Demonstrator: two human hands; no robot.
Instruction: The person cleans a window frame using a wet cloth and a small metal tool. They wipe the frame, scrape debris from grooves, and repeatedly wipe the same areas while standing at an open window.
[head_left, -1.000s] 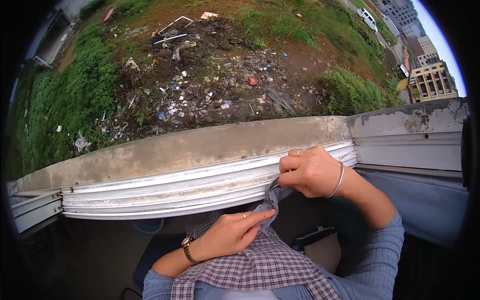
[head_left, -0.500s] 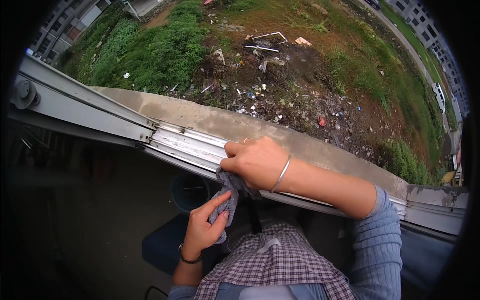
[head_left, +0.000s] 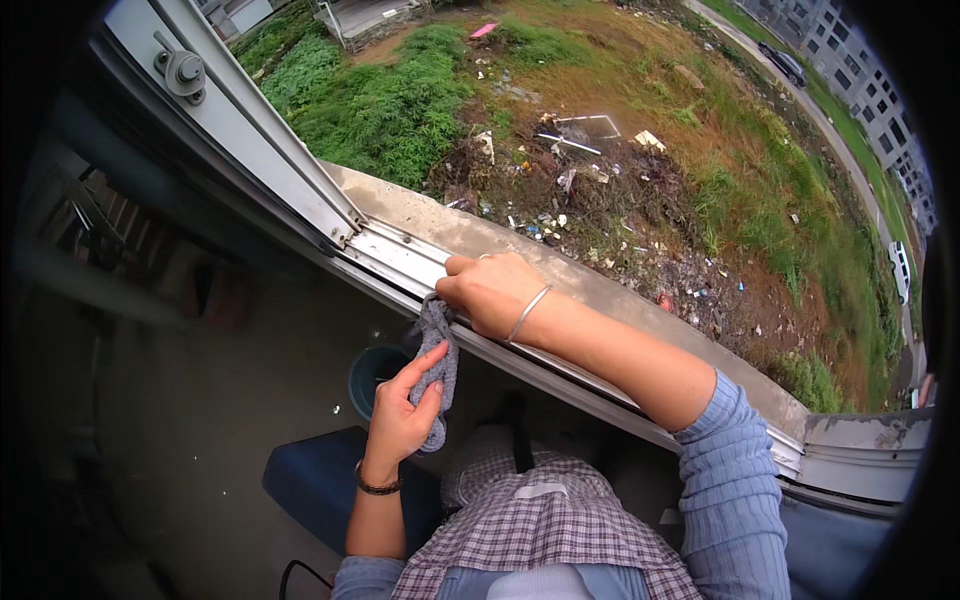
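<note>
A grey knitted-looking cloth hangs over the inner edge of the white window track. Its upper end is bunched under my right hand, which is closed on it and presses down at the track. Lower down, my left hand pinches the hanging part between thumb and fingers. The fingertips of my right hand are partly hidden by the hand itself, and so is the cloth beneath them.
A white sash frame with a round latch stands at the left end of the track. Outside runs a concrete ledge, with littered ground beyond. Below on the indoor side are a blue-green bucket and a dark blue block-like object.
My view has turned, so the sash and track slope more steeply. Both hands sit higher and a little further left in the picture, still holding the cloth.
</note>
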